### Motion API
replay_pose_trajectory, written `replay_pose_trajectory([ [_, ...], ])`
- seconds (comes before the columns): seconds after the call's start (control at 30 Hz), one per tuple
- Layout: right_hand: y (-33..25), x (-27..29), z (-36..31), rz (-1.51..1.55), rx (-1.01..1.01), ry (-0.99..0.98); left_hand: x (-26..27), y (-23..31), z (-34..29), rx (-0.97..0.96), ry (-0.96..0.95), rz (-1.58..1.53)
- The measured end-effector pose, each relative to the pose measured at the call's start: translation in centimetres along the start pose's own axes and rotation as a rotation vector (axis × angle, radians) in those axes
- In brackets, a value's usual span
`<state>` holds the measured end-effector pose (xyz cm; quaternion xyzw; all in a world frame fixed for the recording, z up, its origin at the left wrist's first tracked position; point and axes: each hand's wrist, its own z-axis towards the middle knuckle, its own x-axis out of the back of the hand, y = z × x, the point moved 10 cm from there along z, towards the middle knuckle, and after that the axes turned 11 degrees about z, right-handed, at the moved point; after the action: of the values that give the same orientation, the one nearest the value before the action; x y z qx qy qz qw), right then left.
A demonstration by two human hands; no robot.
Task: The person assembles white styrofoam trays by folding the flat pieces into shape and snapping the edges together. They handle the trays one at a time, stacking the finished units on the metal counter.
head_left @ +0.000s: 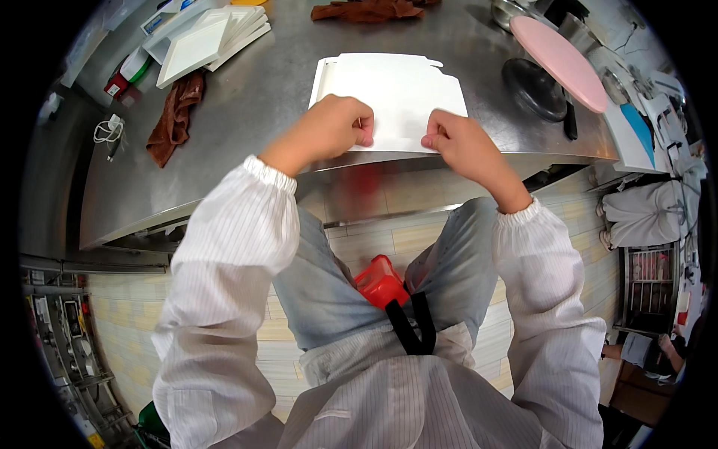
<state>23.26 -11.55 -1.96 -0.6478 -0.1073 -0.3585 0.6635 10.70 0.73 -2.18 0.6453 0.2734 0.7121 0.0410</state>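
Observation:
A white cardboard box blank [396, 86] lies on the steel worktable, close to its near edge. Its left side has a narrow raised fold, and its far right corner is notched. My left hand [334, 127] has its fingers curled, thumb and forefinger pinching the near edge of the cardboard left of the middle. To the right, my right hand [458, 142] grips the same edge in a similar pinch. A gap of bare white cardboard separates the two hands.
Stacked white trays [206, 45] and a brown cloth [176, 120] lie at left on the steel table [247, 105], near a white cable [110, 131]. At right are a black pan [532, 90] and a pink round board [561, 63]. Another brown cloth [366, 10] lies behind.

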Motion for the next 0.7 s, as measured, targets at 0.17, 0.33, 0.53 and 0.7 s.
replay_pose_trajectory([
  [0.17,1.6,0.0,1.1,-0.100,-0.067,-0.117,-0.8,0.0,1.9,-0.102,-0.160,0.157],
  [0.33,1.4,0.2,1.8,-0.292,-0.107,-0.244,-1.1,-1.2,2.7,-0.085,-0.381,0.408],
  [0.53,2.1,0.3,2.0,-0.279,-0.081,-0.311,-0.1,-3.8,2.3,-0.349,-0.382,0.574],
  [0.7,2.8,0.2,2.7,-0.257,-0.112,-0.371,0.7,-3.3,2.4,-0.256,-0.394,0.644],
])
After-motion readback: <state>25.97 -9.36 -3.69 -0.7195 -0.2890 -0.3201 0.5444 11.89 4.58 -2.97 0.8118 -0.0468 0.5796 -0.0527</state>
